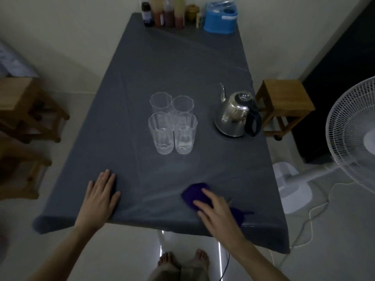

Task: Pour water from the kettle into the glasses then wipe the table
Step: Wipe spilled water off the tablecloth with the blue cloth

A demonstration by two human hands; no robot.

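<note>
Purple wiping cloth (pixel 194 194) lies near the table's (pixel 142 67) near edge under my right hand (pixel 218 209), fingers spread flat on it. My left hand (pixel 99 196) presses flat, open, by the near left corner. Four clear ribbed glasses (pixel 172 123) cluster mid-table; the steel kettle (pixel 235 116) stands by the right edge. Bottle labels (pixel 147 16) at the far edge are unreadable.

The left hand (pixel 99 196) is laid flat, palm down, with the fingers extended and slightly spread and the thumb angled out to the right. Its bare forearm is stretched back toward the lower left. The right hand (pixel 217 211) is pressed palm down, fingers extended forward and to the left. Its forearm is extended back toward the lower right. Two bare feet (pixel 182 259) are seen below.
</note>
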